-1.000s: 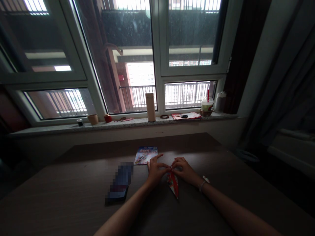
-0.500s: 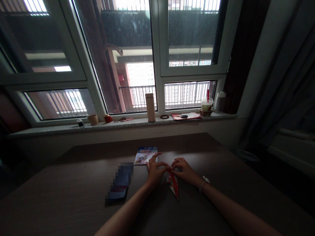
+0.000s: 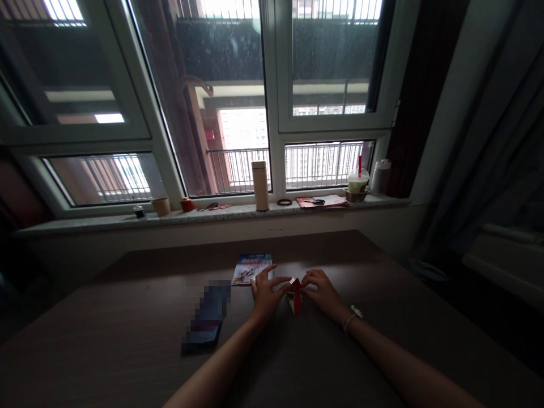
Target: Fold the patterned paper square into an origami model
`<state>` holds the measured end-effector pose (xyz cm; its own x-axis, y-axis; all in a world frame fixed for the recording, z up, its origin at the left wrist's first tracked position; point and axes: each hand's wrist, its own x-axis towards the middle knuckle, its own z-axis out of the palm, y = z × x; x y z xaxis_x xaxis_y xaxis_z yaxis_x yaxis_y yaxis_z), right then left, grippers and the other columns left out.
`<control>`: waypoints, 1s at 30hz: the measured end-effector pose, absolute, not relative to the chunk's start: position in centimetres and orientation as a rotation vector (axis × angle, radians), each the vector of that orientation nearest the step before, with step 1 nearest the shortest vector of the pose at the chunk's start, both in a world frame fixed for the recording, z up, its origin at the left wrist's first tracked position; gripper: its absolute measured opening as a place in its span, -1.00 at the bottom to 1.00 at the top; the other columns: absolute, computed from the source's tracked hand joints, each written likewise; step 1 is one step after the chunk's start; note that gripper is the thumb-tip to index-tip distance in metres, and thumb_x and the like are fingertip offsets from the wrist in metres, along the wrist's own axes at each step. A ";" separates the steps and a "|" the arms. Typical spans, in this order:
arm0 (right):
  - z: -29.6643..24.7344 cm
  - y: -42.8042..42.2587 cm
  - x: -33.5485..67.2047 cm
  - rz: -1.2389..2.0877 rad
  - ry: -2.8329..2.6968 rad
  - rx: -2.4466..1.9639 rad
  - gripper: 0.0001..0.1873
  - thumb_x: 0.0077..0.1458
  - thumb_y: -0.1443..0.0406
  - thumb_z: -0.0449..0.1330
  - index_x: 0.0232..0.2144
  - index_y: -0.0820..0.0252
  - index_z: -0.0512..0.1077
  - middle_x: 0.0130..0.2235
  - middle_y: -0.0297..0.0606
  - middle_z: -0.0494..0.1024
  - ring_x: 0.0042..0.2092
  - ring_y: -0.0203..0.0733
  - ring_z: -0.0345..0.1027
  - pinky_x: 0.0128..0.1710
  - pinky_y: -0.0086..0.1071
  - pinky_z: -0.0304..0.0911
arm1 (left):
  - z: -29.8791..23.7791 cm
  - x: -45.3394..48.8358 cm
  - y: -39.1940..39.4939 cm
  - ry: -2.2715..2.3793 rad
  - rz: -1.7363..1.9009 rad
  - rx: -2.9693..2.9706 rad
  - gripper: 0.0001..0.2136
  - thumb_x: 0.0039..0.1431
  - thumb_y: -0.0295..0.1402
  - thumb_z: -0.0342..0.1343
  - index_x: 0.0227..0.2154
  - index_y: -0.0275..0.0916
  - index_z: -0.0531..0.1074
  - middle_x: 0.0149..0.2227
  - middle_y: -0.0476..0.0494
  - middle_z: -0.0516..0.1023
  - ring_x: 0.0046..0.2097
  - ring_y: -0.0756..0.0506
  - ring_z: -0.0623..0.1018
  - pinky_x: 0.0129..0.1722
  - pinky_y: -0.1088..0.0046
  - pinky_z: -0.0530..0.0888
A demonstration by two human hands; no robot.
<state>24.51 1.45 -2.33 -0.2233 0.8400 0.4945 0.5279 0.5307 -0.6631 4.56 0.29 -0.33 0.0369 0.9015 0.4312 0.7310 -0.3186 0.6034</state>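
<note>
A small piece of folded paper [image 3: 294, 300], red with pale printed parts, is between my hands over the dark table [image 3: 140, 317]. Its lower end narrows to a point toward me. My left hand [image 3: 267, 294] pinches its left side near the top with thumb and forefinger, the other fingers raised. On the opposite side, my right hand [image 3: 322, 292] grips the paper's right edge between thumb and fingertips. A bracelet [image 3: 352, 318] circles my right wrist. Just behind my left hand lies a blue printed leaflet [image 3: 250, 267], partly covered by the fingers.
Left of my forearm lies a phone [image 3: 208, 317], partly pixelated. Along the windowsill [image 3: 212, 214] stand a tan bottle [image 3: 260, 187], a paper cup [image 3: 160, 207], a drink cup with a red straw [image 3: 357, 180] and a white bottle [image 3: 380, 177]. Scissors [image 3: 318, 202] rest on printed sheets [image 3: 334, 201].
The paper's long lower tip has come up, so the piece looks shorter, with a red peak at its top. My hands have spread slightly apart.
</note>
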 end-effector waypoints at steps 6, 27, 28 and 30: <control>-2.3 1.3 24.5 0.405 -1.936 -1.146 -0.97 -0.01 0.30 0.33 -0.42 0.06 0.58 -0.23 -0.24 0.50 -0.05 -0.07 0.27 0.02 -0.21 0.14 | 0.0 4.2 -0.1 1.765 0.865 2.172 -0.90 0.08 -0.28 0.27 -0.34 0.11 0.63 0.18 0.00 0.36 0.23 -0.30 0.22 0.24 -0.25 -0.18; -1.7 0.8 24.4 0.485 -2.037 -1.305 -0.85 0.03 0.20 0.25 -0.35 0.09 0.58 -0.16 -0.24 0.51 -0.01 -0.08 0.27 0.05 -0.26 0.11 | 0.4 3.5 -0.2 1.667 0.625 2.354 -0.90 0.04 -0.16 0.28 -0.33 0.11 0.60 0.20 0.05 0.36 0.27 -0.34 0.14 0.18 -0.36 -0.32; -1.7 0.8 24.3 0.486 -2.030 -1.319 -0.85 0.03 0.20 0.25 -0.36 0.10 0.58 -0.16 -0.24 0.50 -0.01 -0.08 0.26 0.05 -0.26 0.11 | 0.4 3.5 -0.2 1.671 0.625 2.350 -0.88 0.04 -0.16 0.27 -0.31 0.12 0.60 0.20 0.04 0.35 0.27 -0.34 0.14 0.18 -0.36 -0.31; -1.8 0.9 24.1 0.490 -2.006 -1.358 -0.84 0.03 0.19 0.25 -0.37 0.10 0.58 -0.16 -0.24 0.50 -0.01 -0.08 0.26 0.05 -0.27 0.11 | 0.3 3.6 -0.2 1.677 0.618 2.348 -0.88 0.05 -0.15 0.27 -0.31 0.12 0.60 0.20 0.04 0.35 0.27 -0.34 0.14 0.18 -0.37 -0.31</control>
<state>24.11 0.93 -1.76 -0.2451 0.9186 0.3100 0.6720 0.3914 -0.6286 3.58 -0.15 0.32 0.2731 0.9358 0.2229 0.8566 -0.3420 0.3864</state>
